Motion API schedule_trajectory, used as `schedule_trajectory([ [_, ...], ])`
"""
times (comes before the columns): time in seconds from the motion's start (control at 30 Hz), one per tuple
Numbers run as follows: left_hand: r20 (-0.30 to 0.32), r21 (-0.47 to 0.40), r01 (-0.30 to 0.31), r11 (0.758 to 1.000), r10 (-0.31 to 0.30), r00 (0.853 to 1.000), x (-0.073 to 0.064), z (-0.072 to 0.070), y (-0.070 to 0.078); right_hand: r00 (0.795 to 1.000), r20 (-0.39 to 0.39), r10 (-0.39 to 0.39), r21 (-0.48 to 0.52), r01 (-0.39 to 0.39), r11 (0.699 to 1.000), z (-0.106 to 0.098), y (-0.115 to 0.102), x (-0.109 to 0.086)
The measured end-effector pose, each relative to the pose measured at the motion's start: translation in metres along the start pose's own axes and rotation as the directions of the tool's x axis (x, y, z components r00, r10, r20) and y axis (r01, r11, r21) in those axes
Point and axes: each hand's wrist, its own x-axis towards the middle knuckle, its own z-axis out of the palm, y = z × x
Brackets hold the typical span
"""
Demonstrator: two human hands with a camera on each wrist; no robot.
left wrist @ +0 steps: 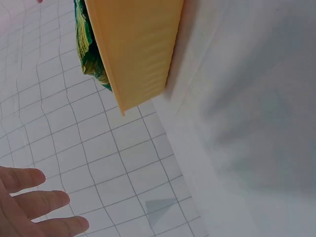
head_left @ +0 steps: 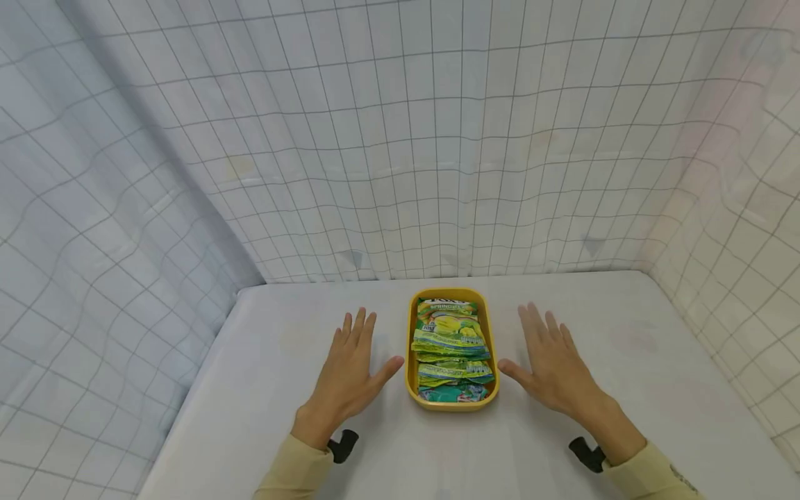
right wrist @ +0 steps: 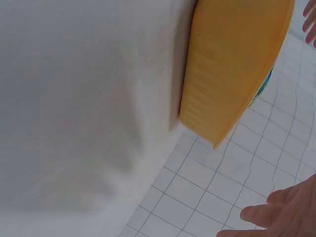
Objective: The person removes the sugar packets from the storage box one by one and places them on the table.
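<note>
Yellow tub (head_left: 453, 406): being supported by the white-covered bench (head_left: 431, 458), between the two hands, its long sides being turned toward them.
Packets (head_left: 453, 340): being held in a row inside the tub; mostly green and yellow wrappers are being shown, with a teal packet (head_left: 451, 394) being seen at the near end.
Left hand (head_left: 346, 375): being held open and unladen just beside the tub's left side, fingers being stretched forward, thumb being pointed at the rim.
Right hand (head_left: 559, 371): being held likewise on the other side, fingers being extended, nothing being gripped.
Wrists: black straps (head_left: 344, 446) and pale yellow sleeves (head_left: 294, 472) are being worn.
Backdrop: the bench is being enclosed by white gridded curtains (head_left: 375, 139).
</note>
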Motion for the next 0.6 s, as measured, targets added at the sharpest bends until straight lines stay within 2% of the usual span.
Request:
schedule_trajectory([
  [0.23, -0.017, -0.142, -0.018, 0.99, 0.016, 1.0, 0.009, 0.002, 0.007, 1.0, -0.004, -0.029, 0.023, 0.029, 0.999, 0.005, -0.002, 0.0],
  [0.43, 0.027, -0.31, 0.009, 0.951, -0.001, 1.0, 0.022, 0.003, 0.014, 0.999, -0.001, -0.034, 0.077, 0.034, 0.996, 0.013, -0.005, -0.002],
  [0.6, 0.058, -0.372, 0.028, 0.928, -0.007, 0.998, 0.031, 0.008, 0.017, 0.999, 0.029, -0.019, 0.119, 0.016, 0.993, 0.016, -0.009, -0.003],
])
